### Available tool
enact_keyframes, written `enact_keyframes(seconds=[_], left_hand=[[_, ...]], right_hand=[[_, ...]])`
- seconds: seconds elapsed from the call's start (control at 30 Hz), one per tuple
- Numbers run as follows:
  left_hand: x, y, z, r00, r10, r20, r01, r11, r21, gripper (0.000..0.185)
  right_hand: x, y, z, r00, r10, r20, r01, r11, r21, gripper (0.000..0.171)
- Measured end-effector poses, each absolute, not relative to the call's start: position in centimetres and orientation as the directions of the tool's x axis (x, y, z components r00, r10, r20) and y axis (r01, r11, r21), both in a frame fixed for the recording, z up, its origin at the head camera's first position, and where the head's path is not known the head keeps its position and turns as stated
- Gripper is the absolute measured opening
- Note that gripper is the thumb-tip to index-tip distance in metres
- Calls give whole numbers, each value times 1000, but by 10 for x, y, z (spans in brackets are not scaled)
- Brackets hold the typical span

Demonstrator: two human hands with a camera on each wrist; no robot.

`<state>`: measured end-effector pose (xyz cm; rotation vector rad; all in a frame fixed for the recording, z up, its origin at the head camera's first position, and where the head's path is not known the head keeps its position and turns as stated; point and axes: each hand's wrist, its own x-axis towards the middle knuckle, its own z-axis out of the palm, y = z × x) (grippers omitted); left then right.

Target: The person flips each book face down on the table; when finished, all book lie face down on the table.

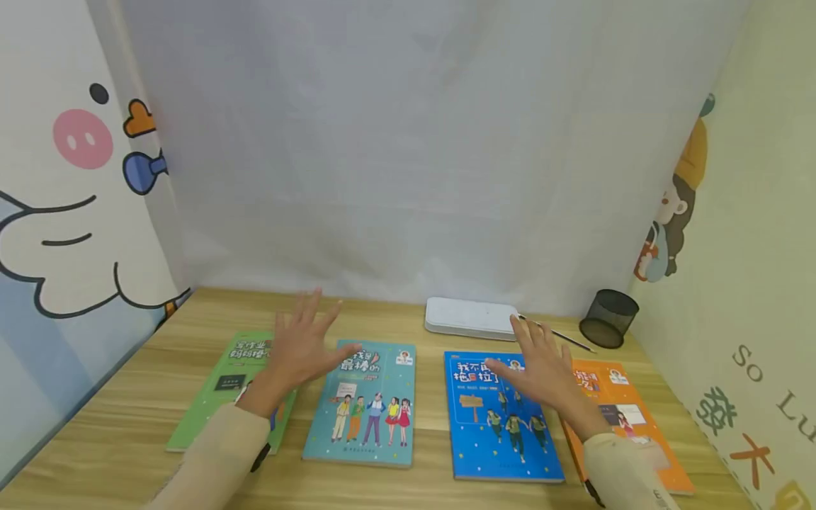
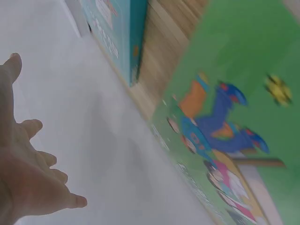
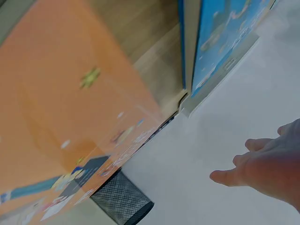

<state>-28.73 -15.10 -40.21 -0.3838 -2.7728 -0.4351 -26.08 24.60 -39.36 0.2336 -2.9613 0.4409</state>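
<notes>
Four is not counted here; several books lie in a row on the wooden table (image 1: 376, 489). My left hand (image 1: 301, 354), fingers spread, hovers between the green book (image 1: 207, 404) and the teal book (image 1: 363, 397), hiding part of the green cover. Over the blue book (image 1: 472, 446) and the edge of the orange book (image 1: 656, 439) hangs my right hand (image 1: 542, 368), its fingers also spread. Neither hand holds anything. In the left wrist view the left hand (image 2: 33, 173) is apart from the books; the right wrist view shows the right hand (image 3: 267, 164) likewise apart.
At the back of the table lies a white flat case (image 1: 472, 317), with a thin pencil (image 1: 567, 338) to its right. A black mesh pen holder (image 1: 608, 319) stands at the back right corner. A pale curtain (image 1: 408, 156) hangs behind the table, with decorated walls at both sides.
</notes>
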Motion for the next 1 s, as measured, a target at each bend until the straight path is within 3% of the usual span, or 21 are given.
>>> enact_keyframes(seconds=[0.17, 0.4, 0.67, 0.83, 1.0], left_hand=[[-290, -121, -403, -895, 309, 321, 394, 885, 247, 86], [-284, -65, -405, -861, 452, 234, 504, 823, 261, 81], [-279, -2, -406, -717, 666, 207, 692, 714, 101, 75], [-275, 28, -406, -662, 734, 150, 748, 660, 72, 74], [-274, 58, -409, -599, 793, 111, 800, 597, 52, 74]], right_hand=[[-259, 267, -391, -978, -150, 147, -188, 938, -291, 95], [-259, 301, -390, -988, -152, 32, -151, 883, -444, 94], [-261, 341, -393, -984, -174, 30, -169, 878, -449, 91], [-263, 363, -397, -974, -225, 40, -219, 866, -449, 87], [-263, 383, -398, -981, -194, -5, -171, 877, -448, 90]])
